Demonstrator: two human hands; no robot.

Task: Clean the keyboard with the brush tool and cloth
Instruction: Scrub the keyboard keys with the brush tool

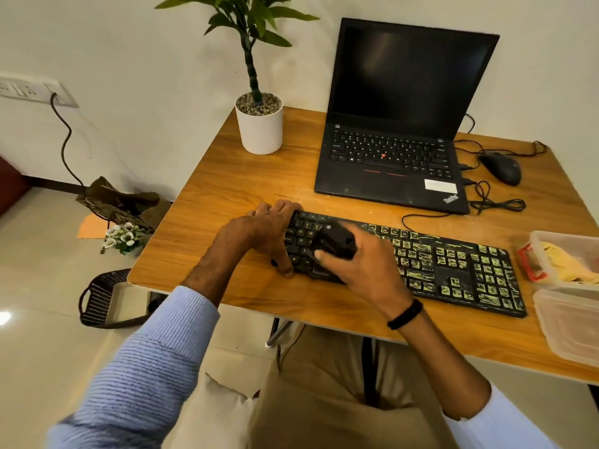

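A black keyboard (453, 270) lies on the wooden table (227, 189); its middle and right keys are smeared with yellow-green grime, while the left keys look dark. My left hand (269, 231) grips the keyboard's left end, thumb at the front edge. My right hand (359, 264) holds a black brush tool (335, 243) down on the left keys; its bristles are hidden. A yellow cloth (570, 264) lies in a clear container at the right.
An open black laptop (395, 157) stands behind the keyboard, with a black mouse (500, 168) and cables to its right. A white potted plant (259, 124) sits at the table's back left. Two clear plastic containers (570, 322) sit at the right edge.
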